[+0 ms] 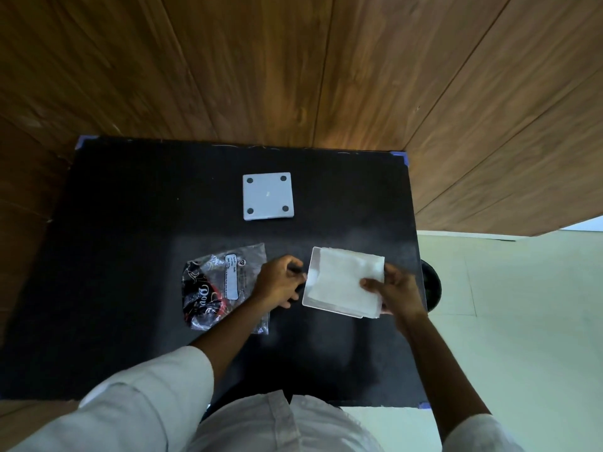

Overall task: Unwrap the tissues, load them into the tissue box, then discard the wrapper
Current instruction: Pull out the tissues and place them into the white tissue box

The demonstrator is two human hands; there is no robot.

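Observation:
A stack of white tissues [346,282] lies tilted over the open white tissue box [312,259], partly in it and overhanging its near right corner. My right hand [396,290] pinches the stack's right edge, thumb on top. My left hand [280,282] rests against the box's left wall with curled fingers. The empty clear and black printed wrapper [215,288] lies flat on the table to the left, partly under my left wrist.
A white square lid [268,196] with dark round pads at its corners lies farther back on the black table [130,239]. A dark round bin [432,285] stands on the floor beyond the table's right edge. Wood-panelled walls surround the table.

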